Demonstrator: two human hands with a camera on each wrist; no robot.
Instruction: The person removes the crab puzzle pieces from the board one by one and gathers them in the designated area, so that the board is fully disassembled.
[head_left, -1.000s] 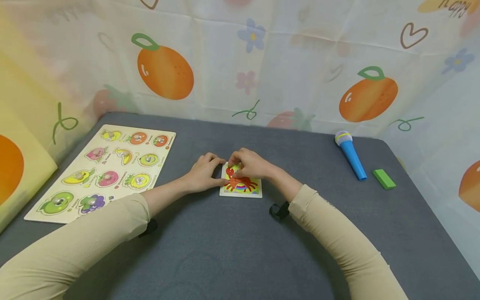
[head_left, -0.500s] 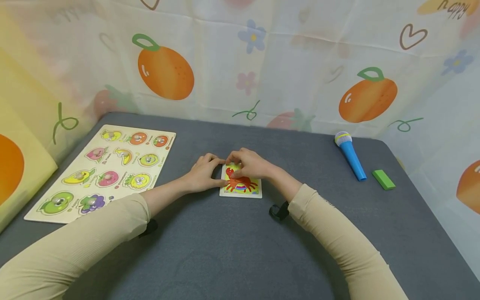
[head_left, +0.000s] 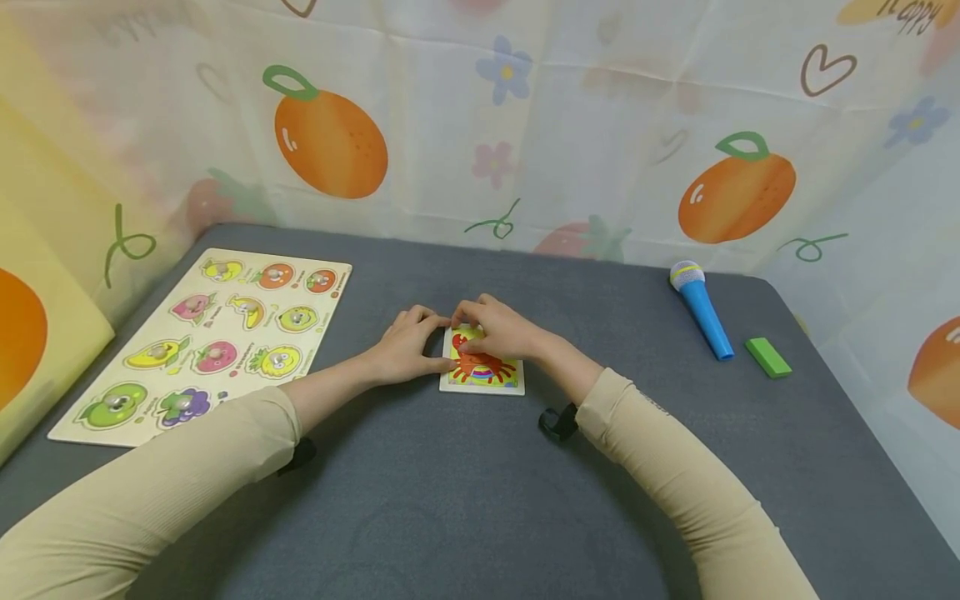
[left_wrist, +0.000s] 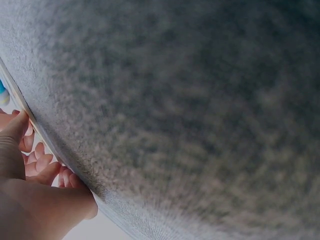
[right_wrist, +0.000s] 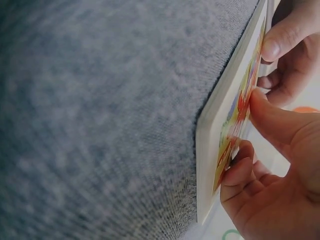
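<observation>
A small square crab puzzle lies flat in mid-table, a red crab with a rainbow belly on yellow. My left hand holds its left edge, thumb lower down and forefinger at the far left corner. From the right, my right hand bends over the puzzle's far left part, thumb on the picture and fingertips by the top edge. In the right wrist view, the thumb and curled fingers of the right hand touch the picture face of the puzzle, and a red claw shows between them.
A large fruit peg puzzle board lies at the left, partly behind the left sleeve. A blue toy microphone and a green block lie at the right. A fruit-print curtain hangs behind the grey table.
My right fingertips have shifted slightly toward the puzzle's far left corner, with the thumb still on the picture. My left hand and the puzzle stay in place.
</observation>
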